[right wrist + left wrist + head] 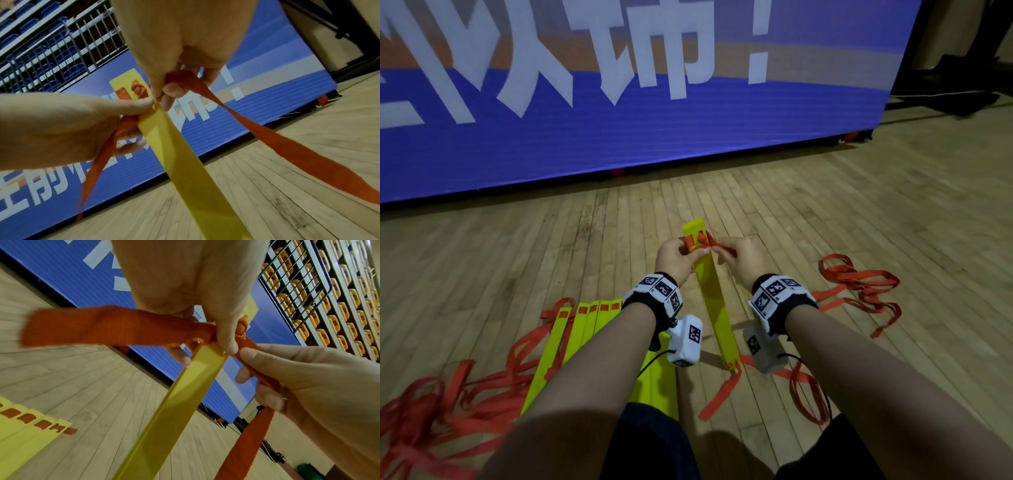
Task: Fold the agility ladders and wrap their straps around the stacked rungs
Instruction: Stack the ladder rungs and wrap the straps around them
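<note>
A yellow rung point(714, 301) is tilted up off the wooden floor, its near end low by my knees. An orange strap point(707, 241) is knotted through the slots at its far end. My left hand point(678, 255) grips that end of the rung point(180, 395) with thumb and fingers, and a loose strap tail point(102, 326) sticks out past it. My right hand point(736, 257) pinches the strap point(267, 139) just beside the knot point(137, 88), and the strap trails off to the right. A fan of stacked yellow rungs point(585, 329) lies at the left.
Tangled orange straps point(431, 418) lie on the floor at the near left, and more strap loops point(859, 287) at the right. A big blue banner wall point(619, 137) stands close ahead. Railings and stadium seats point(339, 305) rise behind it.
</note>
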The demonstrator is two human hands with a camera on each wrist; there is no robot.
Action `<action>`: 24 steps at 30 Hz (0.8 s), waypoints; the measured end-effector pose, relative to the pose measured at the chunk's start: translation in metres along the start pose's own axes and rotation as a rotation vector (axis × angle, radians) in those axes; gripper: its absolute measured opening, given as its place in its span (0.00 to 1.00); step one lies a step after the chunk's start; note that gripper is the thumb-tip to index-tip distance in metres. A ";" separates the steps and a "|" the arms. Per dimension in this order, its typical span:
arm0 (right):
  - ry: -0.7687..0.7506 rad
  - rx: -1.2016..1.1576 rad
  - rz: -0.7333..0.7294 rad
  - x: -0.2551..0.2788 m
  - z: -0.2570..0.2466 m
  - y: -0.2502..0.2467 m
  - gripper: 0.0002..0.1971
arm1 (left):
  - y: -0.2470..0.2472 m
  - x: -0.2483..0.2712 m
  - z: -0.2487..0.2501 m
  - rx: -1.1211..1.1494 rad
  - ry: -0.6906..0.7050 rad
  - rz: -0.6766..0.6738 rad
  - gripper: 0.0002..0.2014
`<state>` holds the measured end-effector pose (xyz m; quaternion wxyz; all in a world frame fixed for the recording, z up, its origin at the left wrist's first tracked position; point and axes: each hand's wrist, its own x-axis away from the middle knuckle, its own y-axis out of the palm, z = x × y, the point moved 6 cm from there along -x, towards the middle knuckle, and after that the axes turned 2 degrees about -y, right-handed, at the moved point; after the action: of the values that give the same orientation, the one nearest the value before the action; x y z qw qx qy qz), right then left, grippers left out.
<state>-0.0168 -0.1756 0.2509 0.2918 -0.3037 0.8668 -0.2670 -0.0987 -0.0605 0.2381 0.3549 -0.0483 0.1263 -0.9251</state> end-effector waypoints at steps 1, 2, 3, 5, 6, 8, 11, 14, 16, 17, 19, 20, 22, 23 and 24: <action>-0.026 0.008 0.023 0.001 0.000 0.002 0.11 | 0.002 -0.003 0.000 -0.024 0.036 -0.005 0.03; -0.045 0.011 0.038 0.001 0.001 0.004 0.12 | 0.003 -0.005 0.001 -0.051 0.070 -0.013 0.03; -0.060 0.018 0.042 0.001 0.002 0.006 0.13 | 0.005 -0.008 0.001 -0.080 0.091 -0.019 0.03; -0.078 0.036 0.038 0.001 0.005 0.010 0.16 | 0.010 -0.012 -0.001 -0.101 0.090 -0.056 0.05; -0.081 0.036 0.042 0.001 0.006 0.011 0.16 | 0.014 -0.014 -0.003 -0.078 0.070 -0.092 0.07; -0.078 0.027 0.061 -0.001 0.009 0.011 0.17 | 0.020 -0.017 -0.006 -0.017 0.017 -0.158 0.12; -0.083 0.044 0.058 -0.004 0.012 0.016 0.17 | 0.021 -0.018 -0.002 0.092 -0.047 -0.201 0.13; -0.074 0.079 0.048 -0.007 0.013 0.017 0.17 | 0.021 -0.018 0.001 0.141 -0.063 -0.265 0.11; -0.090 0.074 0.049 -0.007 0.012 0.018 0.16 | 0.018 -0.021 0.002 0.014 0.011 -0.217 0.11; -0.106 0.065 0.050 -0.006 0.011 0.018 0.16 | 0.015 -0.023 0.002 -0.040 0.050 -0.169 0.11; -0.115 0.060 0.053 -0.004 0.010 0.019 0.15 | 0.014 -0.026 0.000 -0.065 0.087 -0.111 0.13; -0.111 0.061 0.059 -0.004 0.011 0.019 0.15 | 0.015 -0.026 -0.002 -0.052 0.094 -0.106 0.13; -0.098 0.076 0.067 -0.004 0.014 0.019 0.14 | 0.017 -0.025 -0.002 -0.001 0.105 -0.110 0.10; -0.090 0.085 0.065 -0.004 0.015 0.019 0.13 | 0.017 -0.025 -0.002 0.026 0.102 -0.109 0.07; -0.081 0.091 0.060 -0.004 0.015 0.019 0.12 | 0.017 -0.025 -0.003 0.052 0.094 -0.106 0.06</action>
<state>-0.0106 -0.1644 0.2301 0.3478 -0.2747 0.8500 -0.2847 -0.0696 -0.0552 0.2311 0.3001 -0.0021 0.1161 -0.9468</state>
